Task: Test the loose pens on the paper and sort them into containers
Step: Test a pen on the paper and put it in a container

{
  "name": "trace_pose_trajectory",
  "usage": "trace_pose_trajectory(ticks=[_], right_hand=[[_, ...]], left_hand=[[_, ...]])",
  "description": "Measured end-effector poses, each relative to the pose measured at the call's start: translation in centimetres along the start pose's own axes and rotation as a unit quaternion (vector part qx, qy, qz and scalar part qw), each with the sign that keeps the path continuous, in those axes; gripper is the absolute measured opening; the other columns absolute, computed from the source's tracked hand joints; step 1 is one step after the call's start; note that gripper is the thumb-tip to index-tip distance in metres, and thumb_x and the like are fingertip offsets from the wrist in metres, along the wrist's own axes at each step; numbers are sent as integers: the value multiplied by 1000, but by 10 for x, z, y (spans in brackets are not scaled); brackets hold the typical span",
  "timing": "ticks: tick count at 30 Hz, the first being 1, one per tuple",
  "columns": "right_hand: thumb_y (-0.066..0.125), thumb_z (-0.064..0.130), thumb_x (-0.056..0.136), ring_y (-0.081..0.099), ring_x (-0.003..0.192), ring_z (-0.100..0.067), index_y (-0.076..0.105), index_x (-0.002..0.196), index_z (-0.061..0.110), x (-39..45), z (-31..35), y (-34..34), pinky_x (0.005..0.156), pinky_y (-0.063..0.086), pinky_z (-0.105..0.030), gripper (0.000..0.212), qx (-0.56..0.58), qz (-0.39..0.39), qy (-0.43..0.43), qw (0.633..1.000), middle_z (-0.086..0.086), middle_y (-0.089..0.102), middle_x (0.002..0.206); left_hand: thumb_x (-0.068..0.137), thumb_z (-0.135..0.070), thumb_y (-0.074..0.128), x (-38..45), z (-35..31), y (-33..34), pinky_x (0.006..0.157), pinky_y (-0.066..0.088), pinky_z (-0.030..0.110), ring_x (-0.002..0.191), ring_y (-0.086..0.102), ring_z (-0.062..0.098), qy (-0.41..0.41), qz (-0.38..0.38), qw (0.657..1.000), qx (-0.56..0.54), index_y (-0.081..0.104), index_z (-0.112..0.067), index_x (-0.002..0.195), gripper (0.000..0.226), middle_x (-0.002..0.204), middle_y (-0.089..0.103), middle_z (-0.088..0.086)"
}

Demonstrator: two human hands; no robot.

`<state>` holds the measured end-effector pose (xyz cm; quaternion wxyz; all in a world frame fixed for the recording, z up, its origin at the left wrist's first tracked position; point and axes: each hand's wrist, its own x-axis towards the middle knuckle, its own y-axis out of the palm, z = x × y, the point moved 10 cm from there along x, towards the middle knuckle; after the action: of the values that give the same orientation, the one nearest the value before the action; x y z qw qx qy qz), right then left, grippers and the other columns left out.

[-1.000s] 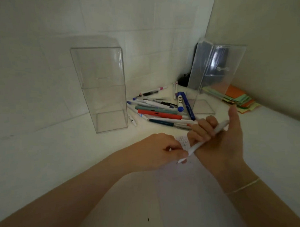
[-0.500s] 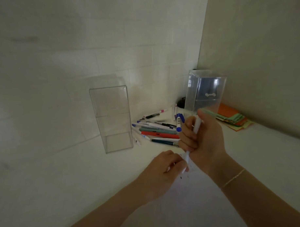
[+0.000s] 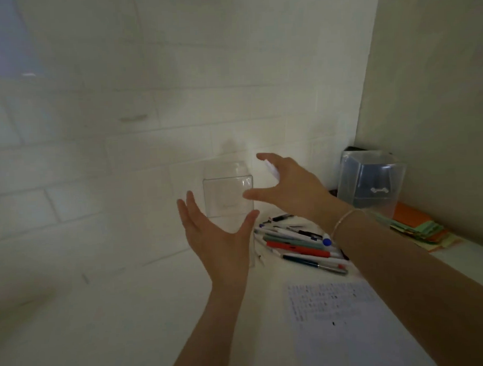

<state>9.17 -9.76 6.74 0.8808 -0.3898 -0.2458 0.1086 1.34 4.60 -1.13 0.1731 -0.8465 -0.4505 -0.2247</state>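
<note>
White counter (image 3: 102, 311) runs along tiled wall. Paper (image 3: 346, 321) with test marks lies flat at near right. Clear box (image 3: 227, 194) stands upright by wall; second clear box (image 3: 371, 178) in far right corner. Loose pens (image 3: 300, 243) heaped between boxes, long axes mostly left-right. Left hand (image 3: 217, 238) spread wide, palm right, holding nothing, in front of first box. Right hand (image 3: 287, 186) above box top, fingers spread; white pen (image 3: 271, 169) at its fingers, blurred, grip unclear, slanting up-left.

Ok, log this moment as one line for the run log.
left hand open beside clear container | right hand above it, white pen at fingers | pen pile unsorted
</note>
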Motion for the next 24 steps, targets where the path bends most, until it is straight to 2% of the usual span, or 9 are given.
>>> trace_pose_trajectory(ticks=[3,7,12,15,19,21,22,23,24], right_hand=[[80,43,67,24,141,-13,17,148,36,25,-9,29,104,27,-25,103,104,78,15,991,5,20,156],[81,18,71,17,143,-11,15,149,29,37,-10,51,103,24,-21,103,166,137,20,976,5,16,157],[77,3,72,23,141,-12,21,148,23,42,-11,45,95,30,-15,97,178,117,13,977,3,20,156],[76,2,72,35,126,-12,28,145,28,38,-20,39,71,40,-6,92,194,118,14,974,4,28,150],[79,4,69,34,124,-4,39,138,31,34,-29,31,95,31,-20,84,214,112,0,970,13,36,140],[79,8,69,47,108,1,44,134,29,38,-30,28,89,37,-19,78,229,111,7,967,12,46,129],[78,10,70,56,87,5,47,133,27,40,-30,26,75,43,-15,72,257,113,15,960,9,56,118],[76,15,73,54,60,4,49,130,26,42,-30,25,55,41,-13,65,287,116,29,950,6,61,102],[74,26,74,43,42,-2,51,126,27,43,-30,23,43,32,-16,57,307,117,44,943,3,63,94]], left_hand=[[54,-55,81,3,12,22,113,26,47,142,20,19,-48,34,998,2,4,-22,149,127,156,16,4],[54,-50,84,4,22,37,111,30,45,139,28,23,-61,15,998,22,5,-22,149,127,153,25,4],[58,-39,86,-1,23,44,104,33,44,131,36,25,-70,-8,997,29,10,-24,148,119,145,36,6],[60,-40,84,-13,20,52,106,31,42,130,34,22,-62,14,998,12,7,-27,148,118,143,36,5],[60,-39,84,-23,19,54,109,28,39,130,32,18,-59,19,998,-13,5,-25,149,119,142,36,3],[60,-38,84,-23,21,55,108,25,33,130,31,15,-65,22,997,-31,4,-24,149,120,142,36,1],[60,-38,84,-23,23,55,108,24,30,130,31,13,-66,24,997,-38,4,-24,149,121,142,36,-1],[60,-39,84,-23,24,56,107,23,27,129,31,11,-66,25,997,-43,3,-23,149,121,142,36,-3],[60,-40,84,-23,24,55,106,22,24,129,31,9,-63,28,997,-45,2,-24,149,122,141,36,-5]])
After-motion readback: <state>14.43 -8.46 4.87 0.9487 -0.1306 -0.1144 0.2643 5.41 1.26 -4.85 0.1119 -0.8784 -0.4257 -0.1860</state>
